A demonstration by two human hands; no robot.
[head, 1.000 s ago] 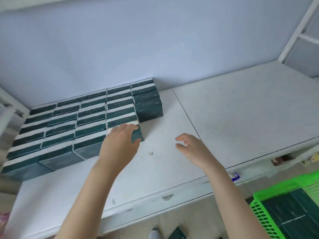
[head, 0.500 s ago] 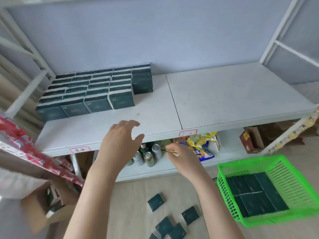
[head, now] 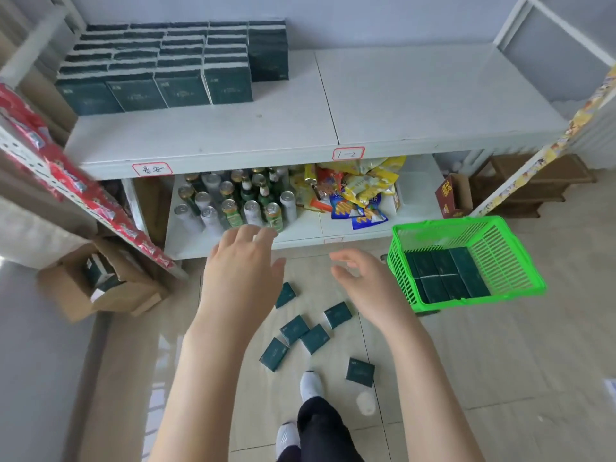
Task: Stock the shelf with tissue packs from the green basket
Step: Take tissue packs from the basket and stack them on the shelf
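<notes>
Dark green tissue packs (head: 173,61) stand in tight rows on the left half of the white shelf (head: 416,95). The green basket (head: 520,248) sits on the floor at the right, with several packs (head: 446,275) lying in its bottom. Several loose packs (head: 303,331) are scattered on the tiled floor below my hands. My left hand (head: 240,271) hovers in front of the lower shelf, fingers spread, empty. My right hand (head: 363,281) is beside it, left of the basket, fingers loosely curled and empty.
The lower shelf holds cans and bottles (head: 240,201) and snack bags (head: 353,191). An open cardboard box (head: 100,281) sits on the floor at the left, under a red-packaged rack (head: 60,171). A small brown box (head: 450,198) stands by the right shelf post. My feet (head: 310,385) are below.
My left hand let go of the front pack on the shelf. Both hands drew back and down off the shelf, and the view dropped to the floor and basket.
</notes>
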